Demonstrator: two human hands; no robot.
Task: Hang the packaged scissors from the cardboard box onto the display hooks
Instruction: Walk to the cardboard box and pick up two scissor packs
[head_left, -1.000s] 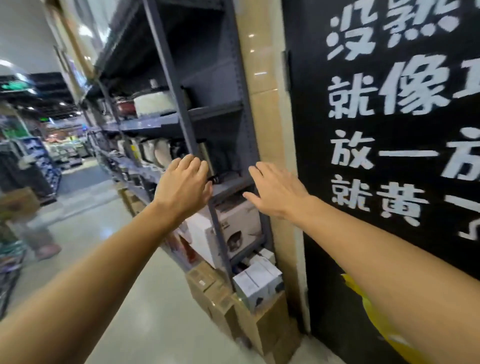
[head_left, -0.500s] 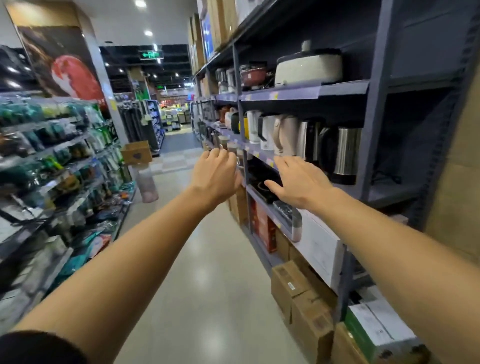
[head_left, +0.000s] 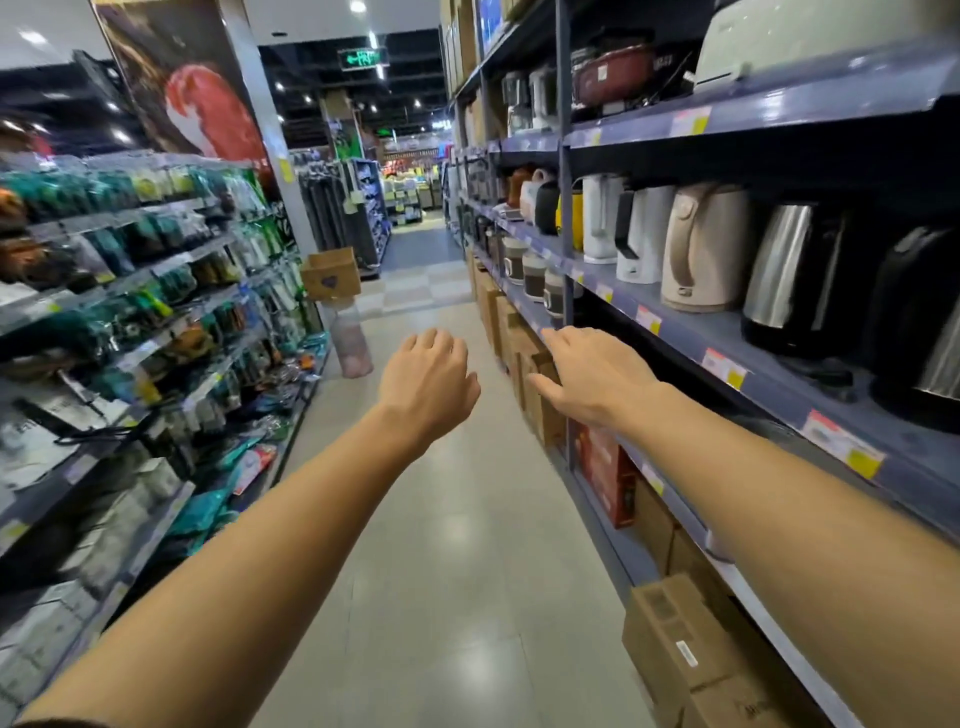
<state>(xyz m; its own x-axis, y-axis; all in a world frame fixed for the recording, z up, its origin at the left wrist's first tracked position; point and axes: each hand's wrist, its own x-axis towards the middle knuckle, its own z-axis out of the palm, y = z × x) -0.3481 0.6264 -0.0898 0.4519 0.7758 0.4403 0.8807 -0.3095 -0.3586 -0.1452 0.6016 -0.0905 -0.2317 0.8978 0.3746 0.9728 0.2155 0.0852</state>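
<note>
My left hand (head_left: 428, 384) is stretched out over the aisle floor, fingers loosely curled, holding nothing. My right hand (head_left: 592, 379) reaches forward beside it with straighter fingers, also empty, close to the right-hand shelf edge. An open cardboard box (head_left: 331, 273) sits far down the aisle on a pink stand (head_left: 353, 345), well beyond both hands. Display hooks (head_left: 171, 312) with hanging packaged goods line the left side. I cannot pick out any scissors packages.
Grey shelving (head_left: 727, 332) on the right carries kettles (head_left: 701, 249) and pots. Cardboard cartons (head_left: 675, 649) stand on the floor under it. The tiled aisle floor (head_left: 457, 545) runs between both racks toward a far checkered section.
The view has swung left, from a black wall with white lettering to the length of the aisle. Both empty hands stay stretched out ahead and now sit lower in the frame.
</note>
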